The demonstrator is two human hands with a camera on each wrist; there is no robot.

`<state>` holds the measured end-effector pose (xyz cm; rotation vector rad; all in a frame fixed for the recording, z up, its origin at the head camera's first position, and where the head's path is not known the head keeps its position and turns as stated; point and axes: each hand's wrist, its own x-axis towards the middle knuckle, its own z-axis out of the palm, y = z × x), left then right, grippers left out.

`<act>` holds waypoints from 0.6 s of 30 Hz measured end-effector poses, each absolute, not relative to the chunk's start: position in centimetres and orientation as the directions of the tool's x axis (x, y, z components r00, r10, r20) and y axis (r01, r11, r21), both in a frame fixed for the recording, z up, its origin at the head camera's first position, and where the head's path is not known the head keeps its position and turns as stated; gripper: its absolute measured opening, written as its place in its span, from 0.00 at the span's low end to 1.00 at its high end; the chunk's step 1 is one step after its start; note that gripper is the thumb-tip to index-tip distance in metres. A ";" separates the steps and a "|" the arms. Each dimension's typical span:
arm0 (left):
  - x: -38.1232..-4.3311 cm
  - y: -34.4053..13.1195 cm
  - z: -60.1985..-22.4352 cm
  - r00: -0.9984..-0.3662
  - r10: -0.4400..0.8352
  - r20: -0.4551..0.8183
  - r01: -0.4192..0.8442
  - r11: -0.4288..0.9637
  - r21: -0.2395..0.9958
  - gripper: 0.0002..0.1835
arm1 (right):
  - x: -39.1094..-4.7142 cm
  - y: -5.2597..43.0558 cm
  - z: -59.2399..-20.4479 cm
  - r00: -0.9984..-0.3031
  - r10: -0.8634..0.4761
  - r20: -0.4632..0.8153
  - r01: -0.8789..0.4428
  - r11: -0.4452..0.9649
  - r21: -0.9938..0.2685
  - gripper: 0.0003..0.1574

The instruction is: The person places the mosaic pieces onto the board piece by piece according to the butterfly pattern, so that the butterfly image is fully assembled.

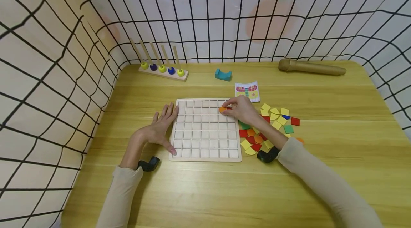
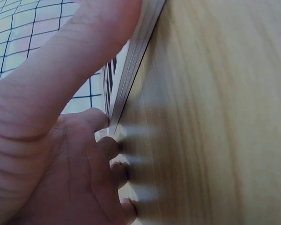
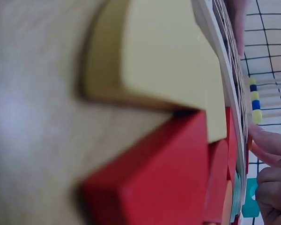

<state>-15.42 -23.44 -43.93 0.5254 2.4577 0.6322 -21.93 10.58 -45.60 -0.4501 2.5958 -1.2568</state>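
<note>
A square wooden grid board (image 1: 205, 130) lies flat on the table. My left hand (image 1: 158, 128) spreads its fingers along the board's left edge; in the left wrist view the thumb (image 2: 70, 61) touches that edge. Over the board's upper right cells, my right hand (image 1: 243, 110) pinches an orange round piece (image 1: 222, 110) between thumb and forefinger. A red piece (image 1: 229, 108) shows just behind it, partly covered by the fingers. In the right wrist view the right hand (image 3: 274, 173) is at the far right, with its fingers curled.
Loose yellow (image 1: 277, 125), red (image 1: 295, 121), green (image 1: 288, 129) and orange pieces lie right of the board. A butterfly pattern card (image 1: 252, 90), teal block (image 1: 223, 75), peg stand with rings (image 1: 163, 72) and brown stick (image 1: 311, 67) lie behind. Black netting (image 1: 208, 17) surrounds the table.
</note>
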 end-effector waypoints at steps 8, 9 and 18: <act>-15.4 -23.4 -43.8 -0.771 0.486 -0.410 0.228 0.813 0.535 0.88 | -21.9 10.6 -45.7 -0.922 -0.379 -0.076 -0.174 0.584 -0.793 0.15; -15.4 -23.4 -43.8 -0.771 0.486 -0.411 0.228 0.813 0.535 0.88 | -21.9 10.7 -45.7 -0.920 -0.385 -0.074 -0.180 0.581 -0.793 0.15; -15.5 -23.4 -43.9 -0.771 0.485 -0.413 0.223 0.813 0.537 0.88 | -21.8 12.5 -44.8 -0.914 -0.397 -0.085 -0.157 0.538 -0.828 0.22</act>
